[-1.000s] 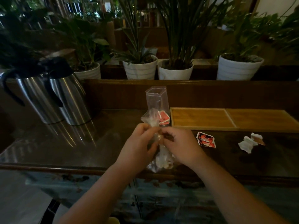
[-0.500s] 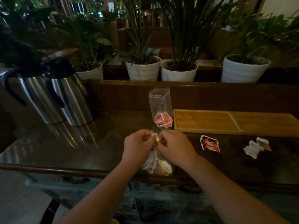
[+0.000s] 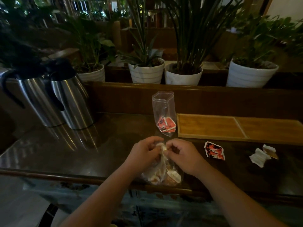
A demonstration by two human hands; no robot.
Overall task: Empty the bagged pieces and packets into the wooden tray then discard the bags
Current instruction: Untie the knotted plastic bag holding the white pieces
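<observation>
The table (image 3: pixel 82 154) at centre is dark wood with a glossy, mirror-like finish that reflects the jugs. The two jugs (image 3: pixel 54 102) at left are brushed, shiny metal with matt black handles. The tray (image 3: pixel 213 126) at right is pale wood, matt, its grain showing. The standing bag (image 3: pixel 163 110) at centre is thin clear plastic, smooth and faintly shiny; the bag in the hands (image 3: pixel 161 171) is crinkled clear plastic. The red packet (image 3: pixel 214 150) at right looks like glossy printed foil or paper. The pots (image 3: pixel 146 74) along the top are matt white with faint ribs.
</observation>
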